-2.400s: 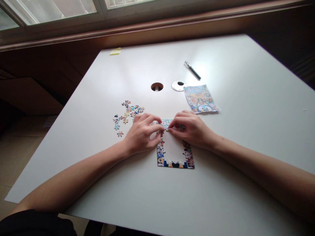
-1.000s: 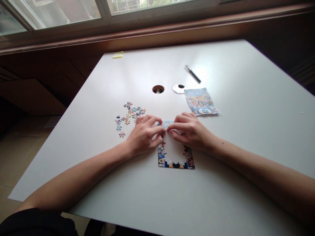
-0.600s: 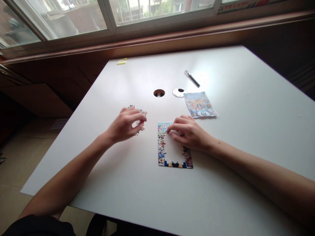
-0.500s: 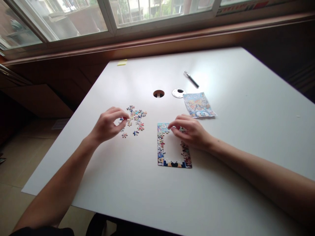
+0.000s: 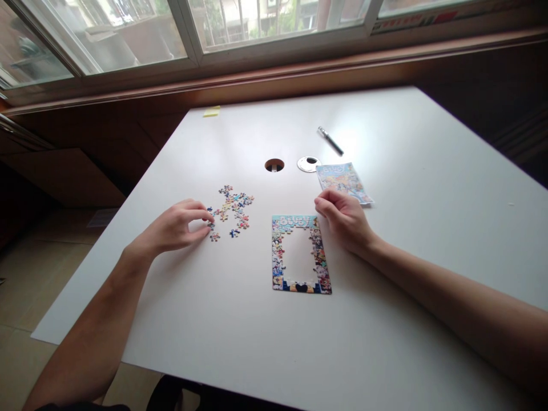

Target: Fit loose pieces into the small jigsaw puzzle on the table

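Observation:
Loose jigsaw puzzle pieces (image 5: 233, 208) lie in a spread heap on the left of the white table. At the heap's left edge, my left hand (image 5: 184, 225) pinches a small puzzle piece (image 5: 211, 226) between thumb and fingertips. A rectangular puzzle frame (image 5: 277, 262) of joined border pieces lies right of the heap, its middle bare. By its upper right corner is my right hand (image 5: 345, 220), fingers curled closed; whatever they may hold is hidden. Behind that hand lies a printed picture sheet (image 5: 340, 176), its near part partly covered.
Farther back on the white table (image 5: 214, 319) are a black pen (image 5: 330, 141), a round metal cover (image 5: 308, 164) and an open cable hole (image 5: 274, 165). A yellow sticky note (image 5: 212, 111) is at the far left edge, below the window (image 5: 278, 23).
My right hand has drawn back from over the puzzle frame to its upper right corner, and its fingers have curled closed. My left hand has shifted slightly left and nearer at the heap's edge.

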A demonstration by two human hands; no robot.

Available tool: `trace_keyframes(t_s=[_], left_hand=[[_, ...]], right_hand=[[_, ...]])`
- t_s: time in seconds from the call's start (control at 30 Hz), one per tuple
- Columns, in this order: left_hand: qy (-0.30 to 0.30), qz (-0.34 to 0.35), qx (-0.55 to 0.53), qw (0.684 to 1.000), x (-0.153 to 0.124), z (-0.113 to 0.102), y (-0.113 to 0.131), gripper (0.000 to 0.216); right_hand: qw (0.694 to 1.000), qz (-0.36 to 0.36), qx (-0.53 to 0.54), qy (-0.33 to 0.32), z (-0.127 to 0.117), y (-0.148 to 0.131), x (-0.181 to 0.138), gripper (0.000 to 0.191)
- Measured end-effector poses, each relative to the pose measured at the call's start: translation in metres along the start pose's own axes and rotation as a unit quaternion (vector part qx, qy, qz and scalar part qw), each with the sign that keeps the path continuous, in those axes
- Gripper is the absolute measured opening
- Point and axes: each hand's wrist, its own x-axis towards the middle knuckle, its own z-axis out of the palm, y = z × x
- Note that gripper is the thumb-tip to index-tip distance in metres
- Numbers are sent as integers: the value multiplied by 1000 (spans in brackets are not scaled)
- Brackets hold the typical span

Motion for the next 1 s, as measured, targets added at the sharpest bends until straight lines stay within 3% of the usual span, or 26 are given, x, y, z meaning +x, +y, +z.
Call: trace_keyframes(t_s=[0.67,1.0], left_hand=[[-78,-45,-20,996,1,-2,-2,17],[-68,-41,-19,997,-1,-3,-3,17]], right_hand=[[1000,-11,-14,-8,0,-1,1,25],[999,-14,-35,-9,0,-2,1,25]])
